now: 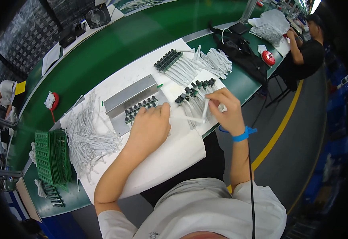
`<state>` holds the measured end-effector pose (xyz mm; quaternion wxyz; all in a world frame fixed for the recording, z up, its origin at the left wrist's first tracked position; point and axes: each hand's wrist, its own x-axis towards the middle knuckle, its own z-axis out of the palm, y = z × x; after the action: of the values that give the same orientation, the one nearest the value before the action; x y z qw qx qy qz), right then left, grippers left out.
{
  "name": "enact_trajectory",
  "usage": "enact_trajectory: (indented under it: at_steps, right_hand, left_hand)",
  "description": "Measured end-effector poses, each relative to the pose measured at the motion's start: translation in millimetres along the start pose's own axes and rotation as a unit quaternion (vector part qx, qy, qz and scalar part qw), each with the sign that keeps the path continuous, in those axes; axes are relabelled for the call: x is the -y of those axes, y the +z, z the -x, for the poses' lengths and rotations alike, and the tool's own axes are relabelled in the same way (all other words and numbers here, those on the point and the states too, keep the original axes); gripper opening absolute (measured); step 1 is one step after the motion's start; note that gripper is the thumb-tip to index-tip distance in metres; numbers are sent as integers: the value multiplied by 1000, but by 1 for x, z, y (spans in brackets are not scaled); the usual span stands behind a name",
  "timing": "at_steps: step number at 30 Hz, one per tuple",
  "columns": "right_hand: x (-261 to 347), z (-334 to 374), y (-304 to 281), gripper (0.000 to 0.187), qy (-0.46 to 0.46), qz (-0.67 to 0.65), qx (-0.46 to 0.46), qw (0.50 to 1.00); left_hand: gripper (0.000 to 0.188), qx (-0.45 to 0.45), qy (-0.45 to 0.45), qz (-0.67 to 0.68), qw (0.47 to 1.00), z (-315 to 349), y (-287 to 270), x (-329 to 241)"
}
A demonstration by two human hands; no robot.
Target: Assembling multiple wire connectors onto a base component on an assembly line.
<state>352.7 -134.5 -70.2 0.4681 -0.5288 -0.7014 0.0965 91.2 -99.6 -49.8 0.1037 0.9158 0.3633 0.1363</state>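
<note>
My left hand (152,125) rests at the near edge of a bent metal fixture (132,93), its fingers curled down over a row of small black connectors (140,106). What its fingertips pinch is hidden under the hand. My right hand (227,109), with a blue strap (244,134) at the wrist, pinches a white cable (206,109) between thumb and fingers. A pale, blurred stretch of cable runs from there toward my left hand. Just beyond my right hand lies a bundle of black connectors (194,89) with white cables.
Loose white cables (88,135) are heaped left of the fixture, beside stacked green circuit boards (52,155). Finished-looking cabled boards (169,60) lie at the far right of the white sheet (174,157). A black bag (239,49) and red tape dispenser (268,58) are farther right, near another person.
</note>
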Motion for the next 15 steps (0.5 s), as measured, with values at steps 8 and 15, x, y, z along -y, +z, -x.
enact_trajectory:
  at_steps: [8,15]
  right_hand:
    - [-27,-26,-39,23,-47,67,-3,997]
    - [-44,-18,-70,24,-25,121,7,992]
  left_hand:
    - [22,-117,84,-106,984,-109,19,-16]
    - [32,-70,164,-181,967,-153,37,-15]
